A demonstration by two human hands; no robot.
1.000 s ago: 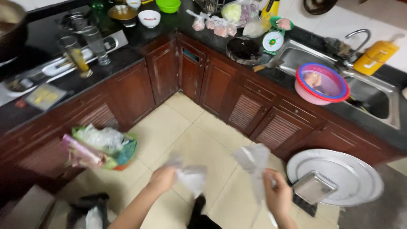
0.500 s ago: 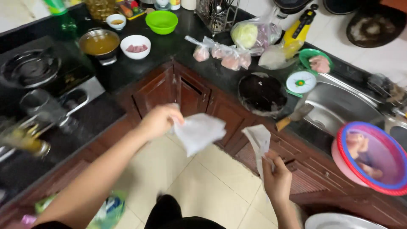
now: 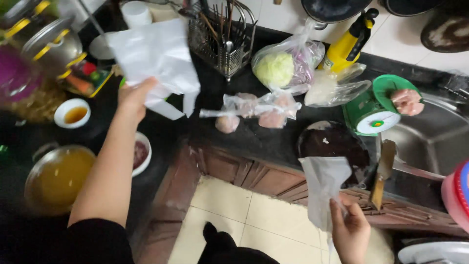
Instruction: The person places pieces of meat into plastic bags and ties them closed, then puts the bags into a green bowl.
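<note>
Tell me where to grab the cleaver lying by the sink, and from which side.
Grip the cleaver by its wooden handle, which points toward the counter's front edge and the floor, so come from the near side. The blade end lies further back beside the dark round board, and nothing covers the handle. The right hand is nearest, though it holds a plastic bag.

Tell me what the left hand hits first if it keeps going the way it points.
Probably the white cup at the counter's back, past the bag the left hand holds; depth is unclear.
</note>
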